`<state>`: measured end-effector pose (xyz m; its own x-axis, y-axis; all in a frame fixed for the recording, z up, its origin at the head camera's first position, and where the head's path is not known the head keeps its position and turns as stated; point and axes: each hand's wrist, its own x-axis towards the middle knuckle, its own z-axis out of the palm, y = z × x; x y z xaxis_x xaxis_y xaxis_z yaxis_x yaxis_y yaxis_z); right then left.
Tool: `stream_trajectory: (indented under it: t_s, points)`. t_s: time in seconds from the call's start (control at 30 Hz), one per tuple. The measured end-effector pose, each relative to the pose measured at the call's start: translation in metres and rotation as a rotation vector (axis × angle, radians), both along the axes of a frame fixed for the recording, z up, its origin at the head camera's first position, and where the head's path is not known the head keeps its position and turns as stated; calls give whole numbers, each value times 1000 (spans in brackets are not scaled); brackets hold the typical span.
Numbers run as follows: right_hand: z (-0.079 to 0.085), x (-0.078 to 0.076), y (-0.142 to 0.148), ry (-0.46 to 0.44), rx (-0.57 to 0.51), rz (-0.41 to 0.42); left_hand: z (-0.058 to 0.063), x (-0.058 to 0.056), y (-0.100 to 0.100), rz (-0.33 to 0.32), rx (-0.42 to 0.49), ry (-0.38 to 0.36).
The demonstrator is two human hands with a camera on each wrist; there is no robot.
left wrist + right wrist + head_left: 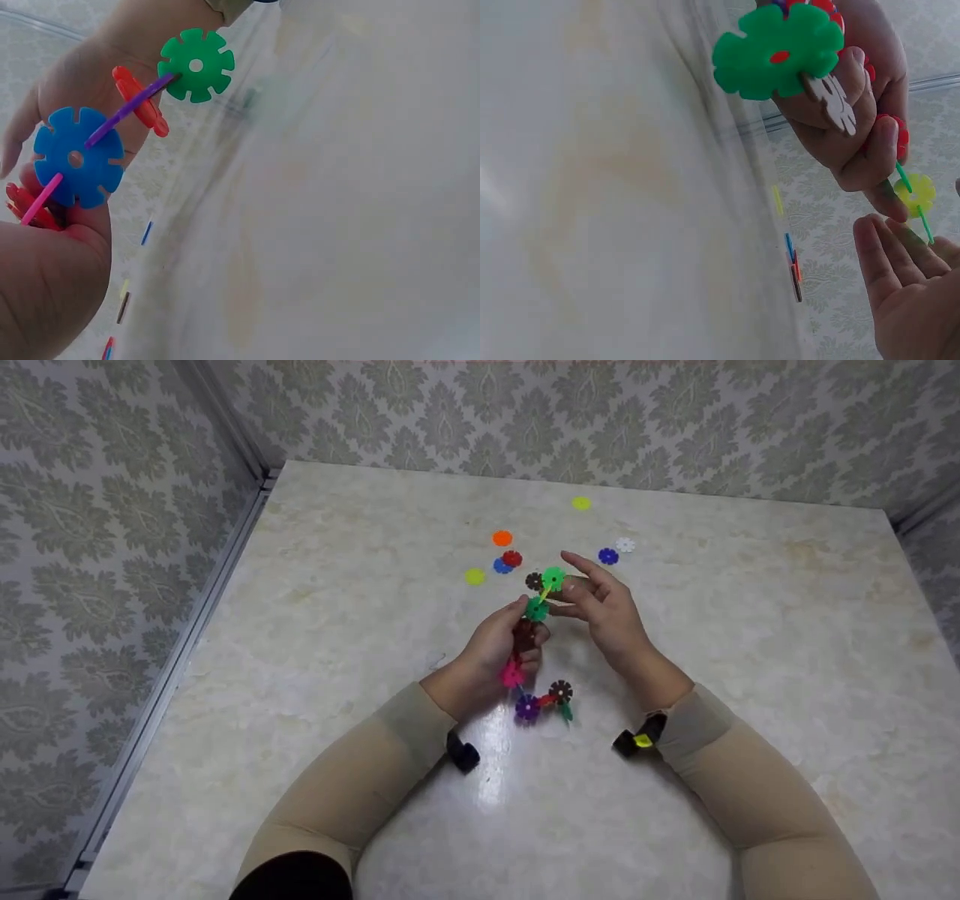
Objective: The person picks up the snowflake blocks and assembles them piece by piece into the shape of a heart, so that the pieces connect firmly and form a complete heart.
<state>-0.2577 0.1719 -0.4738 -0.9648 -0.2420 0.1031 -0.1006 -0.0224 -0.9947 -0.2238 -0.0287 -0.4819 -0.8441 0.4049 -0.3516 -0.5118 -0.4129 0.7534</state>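
My left hand [487,641] grips a chain of notched, flower-shaped plastic discs around its dark red disc [525,636]. Above that grip, a green disc [535,609], a yellow disc [922,191] seen edge-on from the head, and a light green disc [553,579] form the upper end. My right hand [611,615] is beside this end, fingers mostly straight; whether they touch the light green disc cannot be told. Below the left hand hang a pink disc [512,673], a purple-looking disc [527,708], a brown disc [560,691] and another green disc [217,64].
Loose discs lie farther back on the marbled table [360,585]: orange [502,538], red [512,558], light blue [501,565], brown [533,581], dark blue [608,556], white [625,544], and yellow ones [475,577]. A patterned wall [487,420] stands behind the table.
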Motion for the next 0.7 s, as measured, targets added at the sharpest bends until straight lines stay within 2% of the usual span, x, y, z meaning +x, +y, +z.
stream_trajectory:
  t_s: [0.1, 0.23, 0.3, 0.37, 0.47, 0.6, 0.7]
  points:
    - [4, -9, 9, -21, -2, -74, 0, -3, -4, 6, 40, -28]
    - [9, -28, 29, -32, 29, -223, -2, -7, -9, 18, 90, -39]
    - [11, -37, 40, -51, 92, -283, -3, -9, -10, 24, 109, -42]
    - [12, -47, 50, -88, 200, -306, -4, -10, -11, 26, 120, -41]
    - [15, -62, 61, -148, 453, -269, -6, -12, -12, 24, 135, -35]
    - [21, -85, 67, -219, 812, -150, -7, -13, -14, 33, 139, -17]
    - [23, -99, 68, -267, 980, -73, -9, -13, -15, 43, 131, -4]
